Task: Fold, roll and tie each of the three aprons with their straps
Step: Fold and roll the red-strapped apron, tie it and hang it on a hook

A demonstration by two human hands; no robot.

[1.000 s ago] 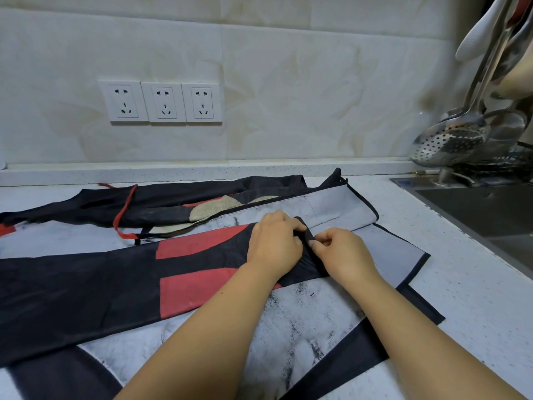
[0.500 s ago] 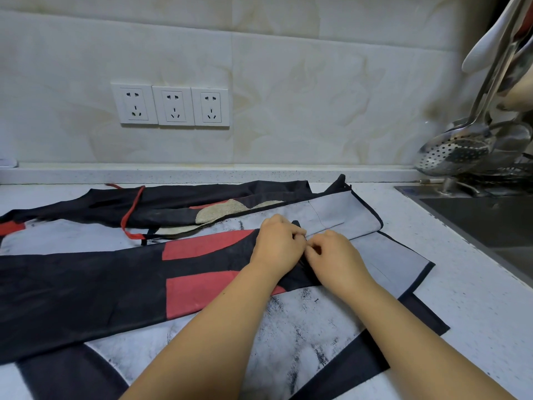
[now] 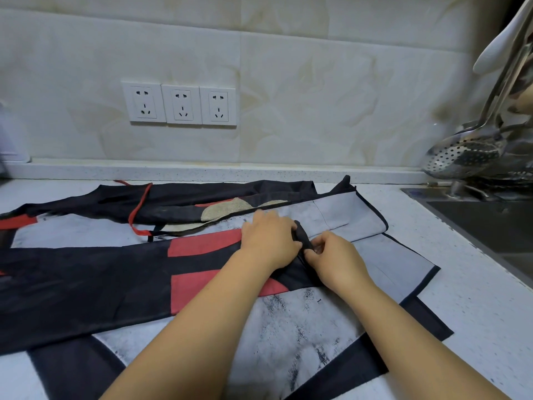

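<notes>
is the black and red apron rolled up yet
Not rolled: the black and red apron lies as a long flat strip; the left hand and right hand pinch only its end.

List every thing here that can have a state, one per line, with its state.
Black-and-red apron, folded into a long strip, untied.
Left hand, gripping that apron's end.
Right hand, pinching the same end.
Grey apron, spread flat underneath.
Far apron, lying loose, untied.
Wall sockets, nothing plugged in.
Skimmer, hanging.
</notes>
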